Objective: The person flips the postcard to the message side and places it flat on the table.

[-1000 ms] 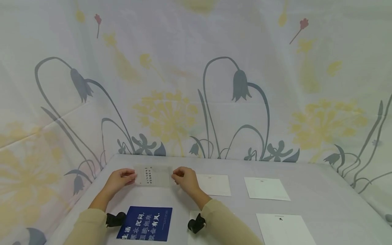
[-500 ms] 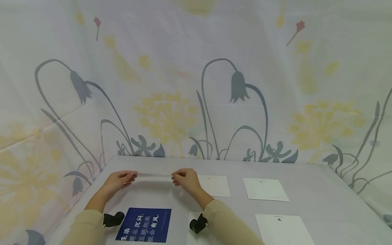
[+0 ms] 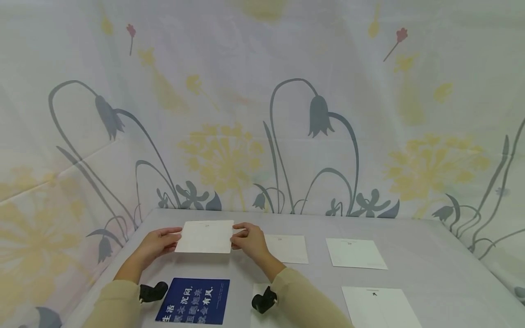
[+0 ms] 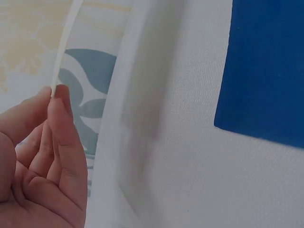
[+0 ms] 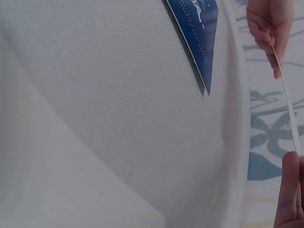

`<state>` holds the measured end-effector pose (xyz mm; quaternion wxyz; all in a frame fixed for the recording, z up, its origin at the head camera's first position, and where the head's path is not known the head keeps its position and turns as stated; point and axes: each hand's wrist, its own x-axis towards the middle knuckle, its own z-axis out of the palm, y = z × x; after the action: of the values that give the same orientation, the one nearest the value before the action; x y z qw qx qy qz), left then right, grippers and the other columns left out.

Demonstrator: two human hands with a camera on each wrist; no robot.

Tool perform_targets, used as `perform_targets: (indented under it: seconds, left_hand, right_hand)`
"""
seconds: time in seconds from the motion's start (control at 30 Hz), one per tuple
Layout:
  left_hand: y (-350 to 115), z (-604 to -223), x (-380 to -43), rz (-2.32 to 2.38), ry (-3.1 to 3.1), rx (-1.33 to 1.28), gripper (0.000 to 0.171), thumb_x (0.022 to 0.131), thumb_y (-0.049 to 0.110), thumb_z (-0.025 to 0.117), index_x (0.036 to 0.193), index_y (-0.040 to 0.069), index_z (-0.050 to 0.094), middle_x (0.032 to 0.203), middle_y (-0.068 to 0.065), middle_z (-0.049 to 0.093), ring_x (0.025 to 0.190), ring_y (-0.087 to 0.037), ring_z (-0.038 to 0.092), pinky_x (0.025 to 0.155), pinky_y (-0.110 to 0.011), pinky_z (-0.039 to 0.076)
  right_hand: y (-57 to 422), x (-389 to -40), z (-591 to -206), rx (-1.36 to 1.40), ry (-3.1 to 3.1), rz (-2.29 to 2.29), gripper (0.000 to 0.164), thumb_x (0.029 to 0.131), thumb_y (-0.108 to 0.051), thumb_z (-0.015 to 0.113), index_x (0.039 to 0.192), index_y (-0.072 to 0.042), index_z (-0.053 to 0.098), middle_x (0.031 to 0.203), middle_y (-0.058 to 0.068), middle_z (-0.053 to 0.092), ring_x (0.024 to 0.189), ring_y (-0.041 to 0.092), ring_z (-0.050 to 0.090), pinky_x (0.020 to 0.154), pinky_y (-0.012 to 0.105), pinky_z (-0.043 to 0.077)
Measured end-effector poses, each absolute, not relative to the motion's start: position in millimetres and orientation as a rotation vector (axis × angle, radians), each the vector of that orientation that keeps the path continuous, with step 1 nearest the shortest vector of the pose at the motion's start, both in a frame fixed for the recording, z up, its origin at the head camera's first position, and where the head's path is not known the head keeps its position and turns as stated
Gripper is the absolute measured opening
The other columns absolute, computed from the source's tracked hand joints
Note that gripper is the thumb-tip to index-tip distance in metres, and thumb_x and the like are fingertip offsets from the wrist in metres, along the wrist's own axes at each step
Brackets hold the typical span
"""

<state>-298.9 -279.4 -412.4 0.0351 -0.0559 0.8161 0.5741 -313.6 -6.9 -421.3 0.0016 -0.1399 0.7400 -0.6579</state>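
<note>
A white card [image 3: 205,238] with a small dark mark near its far edge is held above the table between both hands. My left hand [image 3: 155,243] pinches its left edge; in the left wrist view the thumb and fingertips of that hand [image 4: 47,152] meet on the card's thin edge. On the opposite edge, my right hand [image 3: 250,241] pinches the card between thumb and fingers. The right wrist view shows the card [image 5: 287,97] edge-on between the two hands. Closer to me lies a dark blue card [image 3: 197,300] with white characters, flat on the table.
More white cards lie on the table [image 3: 311,291]: one [image 3: 287,249] right of my right hand, one [image 3: 356,253] farther right, one [image 3: 381,307] at the near right. Another [image 3: 262,314] is partly hidden under my right forearm. A flower-printed cloth [image 3: 246,114] hangs behind.
The held card showed a face with dark characters, then appeared edge-on, and now shows its plain white side with the small mark. Both hands stay in nearly the same place.
</note>
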Motion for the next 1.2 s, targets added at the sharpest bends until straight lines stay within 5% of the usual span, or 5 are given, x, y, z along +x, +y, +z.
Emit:
perform_targets:
  seconds: [0.33,1.2]
  left_hand:
    - [-274.3,-411.2,-299.7,1.6,2.634,-0.132,0.057,0.084,0.019,0.07,0.129,-0.007,0.047,0.118,-0.026,0.054,0.094,-0.024,0.06,0.082,-0.04,0.052]
    - [-262.8,-418.7,-306.3,1.38,2.74,-0.098,0.061,0.073,0.004,0.076,0.126,-0.009,0.049,0.113,-0.027,0.054,0.086,-0.024,0.057,0.072,-0.035,0.052]
  right_hand:
    - [-15.3,-311.2,-428.2,-0.281,2.282,-2.139,0.033,0.074,0.013,0.067,0.107,0.011,0.061,0.078,0.014,0.064,0.061,0.02,0.065,0.057,0.029,0.056]
    - [-16.9,-313.3,-441.5,-0.132,2.282,-2.02,0.049,0.07,0.012,0.067,0.117,0.009,0.057,0.08,0.006,0.055,0.059,0.012,0.054,0.057,0.027,0.054]
